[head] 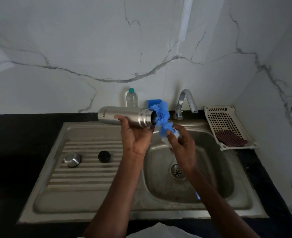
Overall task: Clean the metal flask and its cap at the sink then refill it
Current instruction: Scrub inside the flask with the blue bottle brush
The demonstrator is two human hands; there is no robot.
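Left hand [135, 133] grips the metal flask [124, 115] sideways over the sink [159, 210], mouth at three o'clock — right hand [179, 141] pinches the blue brush [162, 117] at its rim. Drive bristles deep, twisting — cap [72, 159] waits at eight o'clock.

Steel sink [90, 201] set into a dark counter [13, 152].
On the ribbed drainboard: metal cap [72, 159] and black stopper [104, 156], apart. At the back edge: clear plastic bottle [132, 99], blue sponge [153, 102], tap [186, 103]. To the right: white perforated tray [227, 117] holding a dark scrubber [231, 139].
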